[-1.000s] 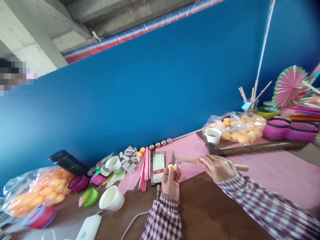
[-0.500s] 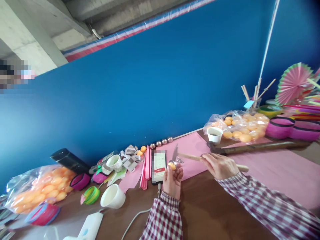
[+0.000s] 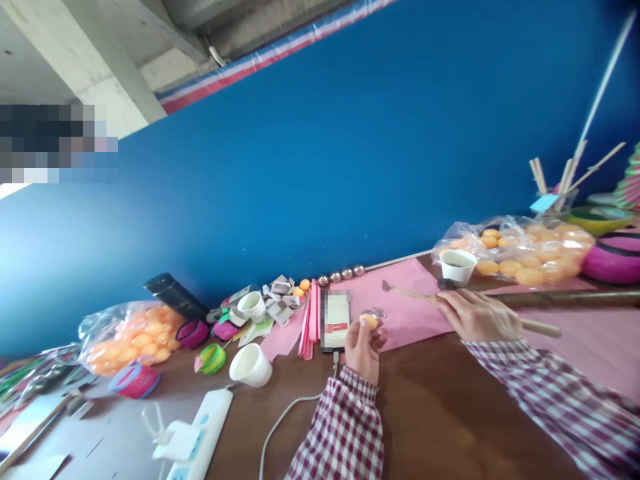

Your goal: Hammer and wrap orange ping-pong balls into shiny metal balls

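My left hand [image 3: 364, 350] is closed, pinching a small orange ball [image 3: 369, 321] above the table's front part. Something silvery shows at the ball's upper edge, partly hidden by my fingers. Small silver pieces [image 3: 381, 312] lie just beyond on the pink paper [image 3: 413, 293]. My right hand [image 3: 475, 317] is wrapped around the slim wooden handle of a small hammer [image 3: 413, 293]. Its grey head, small and blurred, points left, up and to the right of the ball and apart from it. The handle's thick end sticks out behind my hand.
A phone [image 3: 336, 320] lies beyond my left hand, its cable [image 3: 285, 408] running forward. Left are white cups [image 3: 251, 365], a power strip [image 3: 203, 427] and bagged orange balls [image 3: 135, 340]. Right are a white cup [image 3: 458, 268], more bagged balls [image 3: 530, 263] and a long wooden handle [image 3: 565, 297].
The hammer's head has moved away from the ball, to the right and up. My left hand keeps hold of the ball. The whole view has shifted, showing more of the left side.
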Demonstrator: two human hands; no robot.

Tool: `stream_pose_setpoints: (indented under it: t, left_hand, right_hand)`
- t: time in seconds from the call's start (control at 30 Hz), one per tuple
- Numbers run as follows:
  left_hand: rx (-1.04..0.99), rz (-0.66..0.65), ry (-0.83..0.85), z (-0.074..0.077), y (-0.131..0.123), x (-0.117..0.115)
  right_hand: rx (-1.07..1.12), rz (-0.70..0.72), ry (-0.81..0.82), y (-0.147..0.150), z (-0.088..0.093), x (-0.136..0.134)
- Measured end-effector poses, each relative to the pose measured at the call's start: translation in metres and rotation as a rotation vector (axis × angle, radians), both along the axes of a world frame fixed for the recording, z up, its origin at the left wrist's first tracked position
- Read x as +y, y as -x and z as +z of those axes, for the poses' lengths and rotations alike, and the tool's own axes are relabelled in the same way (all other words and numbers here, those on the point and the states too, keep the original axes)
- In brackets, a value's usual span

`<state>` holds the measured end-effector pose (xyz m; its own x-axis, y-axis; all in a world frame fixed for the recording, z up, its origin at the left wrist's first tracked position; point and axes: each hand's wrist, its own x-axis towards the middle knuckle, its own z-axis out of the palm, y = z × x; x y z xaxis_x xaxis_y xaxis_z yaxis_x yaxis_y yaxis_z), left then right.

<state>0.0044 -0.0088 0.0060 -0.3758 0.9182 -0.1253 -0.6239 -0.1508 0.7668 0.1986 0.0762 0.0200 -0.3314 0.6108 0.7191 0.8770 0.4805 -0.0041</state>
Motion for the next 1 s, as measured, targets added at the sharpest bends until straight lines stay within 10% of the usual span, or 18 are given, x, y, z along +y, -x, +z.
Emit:
stream_pose_setpoints:
  t: [0.53,1.0]
  left_hand:
    - [0.793,-0.070,-0.154,0.004,-0.025,-0.012]
    - [0.986,-0.101,-0.196,0.023,-0.020,-0.028]
  right_hand:
    - [-0.094,-0.113,0.122,0.011,-0.008,0.006]
    - [-0.196,-0.031,0.087,0.027,-0.020,-0.013]
